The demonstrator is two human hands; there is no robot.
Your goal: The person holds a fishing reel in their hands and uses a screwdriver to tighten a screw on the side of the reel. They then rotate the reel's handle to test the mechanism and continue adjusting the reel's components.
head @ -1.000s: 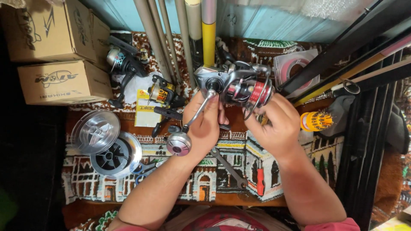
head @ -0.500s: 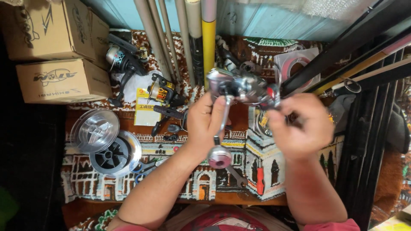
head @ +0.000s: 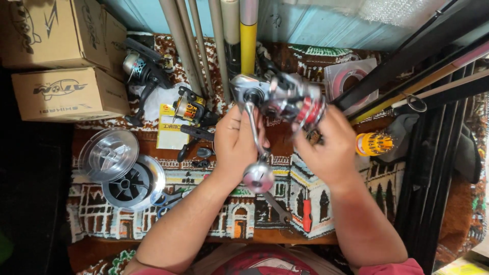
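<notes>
Starting on the left, two clear line spools (head: 108, 154) lie on the table (head: 214, 214), and a second reel (head: 191, 109) sits near them. My left hand (head: 235, 142) is wrapped around the silver fishing reel (head: 277, 97), held up over the table. Its handle knob (head: 258, 177) hangs down loose. My right hand (head: 328, 150) pinches the red spool end. If I grip too softly, I think the reel could slip and fall on the small parts below.

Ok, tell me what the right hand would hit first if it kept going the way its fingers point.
The right hand already grips the fishing reel, fingers pointing up the picture. Beyond the reel, the upright rods against the blue wall probably come next, though depth is hard to judge.
</notes>
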